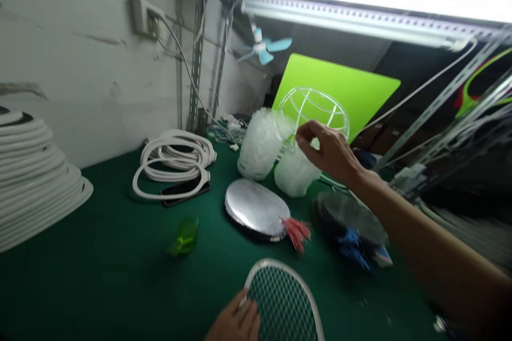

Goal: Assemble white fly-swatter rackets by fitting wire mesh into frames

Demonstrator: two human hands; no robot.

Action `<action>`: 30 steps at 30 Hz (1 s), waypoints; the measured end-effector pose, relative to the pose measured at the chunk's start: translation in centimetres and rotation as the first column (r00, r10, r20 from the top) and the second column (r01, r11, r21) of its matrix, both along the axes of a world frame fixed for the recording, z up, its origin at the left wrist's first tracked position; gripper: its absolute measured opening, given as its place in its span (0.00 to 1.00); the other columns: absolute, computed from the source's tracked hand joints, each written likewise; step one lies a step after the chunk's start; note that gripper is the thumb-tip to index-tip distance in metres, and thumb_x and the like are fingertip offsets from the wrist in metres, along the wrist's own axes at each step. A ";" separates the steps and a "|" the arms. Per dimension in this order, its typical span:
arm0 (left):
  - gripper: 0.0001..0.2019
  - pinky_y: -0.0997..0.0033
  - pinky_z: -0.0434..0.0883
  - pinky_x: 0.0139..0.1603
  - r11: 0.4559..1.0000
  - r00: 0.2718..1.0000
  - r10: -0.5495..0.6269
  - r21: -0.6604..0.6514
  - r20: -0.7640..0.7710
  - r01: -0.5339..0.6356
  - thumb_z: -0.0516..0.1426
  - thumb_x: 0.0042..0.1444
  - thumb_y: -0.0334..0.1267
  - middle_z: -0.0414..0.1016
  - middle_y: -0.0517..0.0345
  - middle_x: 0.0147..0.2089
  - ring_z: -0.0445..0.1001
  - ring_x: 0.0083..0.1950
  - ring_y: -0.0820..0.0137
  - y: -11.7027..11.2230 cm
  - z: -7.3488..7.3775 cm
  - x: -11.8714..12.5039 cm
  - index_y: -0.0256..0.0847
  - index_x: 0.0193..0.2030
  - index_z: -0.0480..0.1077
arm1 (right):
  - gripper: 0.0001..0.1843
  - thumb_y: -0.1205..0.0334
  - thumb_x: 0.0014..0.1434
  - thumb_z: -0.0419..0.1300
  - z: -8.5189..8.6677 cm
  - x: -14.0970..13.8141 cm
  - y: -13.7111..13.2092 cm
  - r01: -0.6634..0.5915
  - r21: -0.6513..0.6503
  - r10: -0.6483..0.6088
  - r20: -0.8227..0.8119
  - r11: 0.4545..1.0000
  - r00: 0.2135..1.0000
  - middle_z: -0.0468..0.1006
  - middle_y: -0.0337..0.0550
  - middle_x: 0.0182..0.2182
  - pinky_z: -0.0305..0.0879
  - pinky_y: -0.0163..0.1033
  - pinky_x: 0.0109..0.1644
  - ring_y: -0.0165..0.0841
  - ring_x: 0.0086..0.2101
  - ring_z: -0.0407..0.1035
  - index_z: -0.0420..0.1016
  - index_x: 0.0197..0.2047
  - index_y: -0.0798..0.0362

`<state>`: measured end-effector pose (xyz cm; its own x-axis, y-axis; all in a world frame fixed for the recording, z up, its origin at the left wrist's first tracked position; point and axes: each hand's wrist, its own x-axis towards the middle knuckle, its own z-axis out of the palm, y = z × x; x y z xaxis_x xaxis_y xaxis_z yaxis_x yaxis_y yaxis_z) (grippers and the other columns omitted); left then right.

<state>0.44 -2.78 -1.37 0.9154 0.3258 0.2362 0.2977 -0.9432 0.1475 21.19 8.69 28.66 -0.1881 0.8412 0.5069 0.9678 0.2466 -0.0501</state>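
At the bottom of the head view, my left hand (236,319) is closed on the left rim of a white oval racket-like frame (268,262) with a wire mesh (284,298). The lower part of this frame is cut off by the picture edge. My right hand (326,149) is stretched forward, its fingers pinched together in front of a white wire basket (306,97) and clumps of translucent plastic pieces (294,173). Motion blur hides what the fingertips hold, if anything.
A stack of oval silver mesh sheets (256,208) with red wires (296,232) lies mid-table. Right of it is a darker mesh stack (350,213) with blue wires (352,248). White frames (172,162) lie on a phone-like black slab (186,192). More white frames (36,181) are piled left.
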 end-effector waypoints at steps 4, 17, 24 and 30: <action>0.13 0.53 0.71 0.52 0.981 0.992 0.069 -0.175 -0.109 -0.088 0.53 0.61 0.38 0.79 0.40 0.41 0.78 0.44 0.56 -1.3 4.0 -0.2 0.31 0.39 0.76 | 0.06 0.64 0.64 0.53 -9.3 -2.1 -15.0 -0.220 -0.135 0.201 -0.139 0.966 0.970 0.76 0.43 0.33 0.69 0.38 0.34 0.33 0.32 0.71 0.71 0.41 0.50; 0.17 0.69 0.71 0.45 0.684 0.879 0.472 -0.659 0.074 -0.312 0.51 0.63 0.48 0.79 0.57 0.49 0.77 0.47 0.63 4.7 9.3 1.8 0.45 0.52 0.73 | 0.13 0.69 0.65 0.47 -23.8 -5.4 -27.5 -0.174 -0.249 0.120 -0.218 0.953 0.968 0.73 0.43 0.27 0.63 0.38 0.27 0.35 0.26 0.68 0.70 0.42 0.48; 0.08 0.71 0.68 0.41 0.714 0.883 0.468 -0.571 -0.041 -0.405 0.58 0.57 0.43 0.80 0.61 0.38 0.76 0.41 0.65 6.7 7.0 6.5 0.46 0.36 0.77 | 0.09 0.71 0.65 0.49 -24.6 -5.8 -25.6 -0.219 -0.286 0.155 -0.232 0.933 0.960 0.72 0.41 0.28 0.55 0.36 0.29 0.32 0.27 0.63 0.68 0.41 0.51; 0.07 0.71 0.67 0.37 0.735 0.899 0.434 -0.554 -0.061 -0.392 0.60 0.54 0.44 0.79 0.63 0.37 0.75 0.39 0.66 7.4 6.2 7.5 0.47 0.36 0.77 | 0.08 0.71 0.66 0.49 -24.9 -5.4 -25.4 -0.253 -0.337 0.154 -0.295 0.907 0.943 0.72 0.41 0.30 0.54 0.37 0.30 0.32 0.29 0.63 0.67 0.42 0.51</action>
<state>7.89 4.62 4.83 0.6491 0.7597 -0.0402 0.6085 -0.4868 0.6267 15.81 -16.68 3.75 -0.2809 0.9329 0.2255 0.8394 0.3527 -0.4134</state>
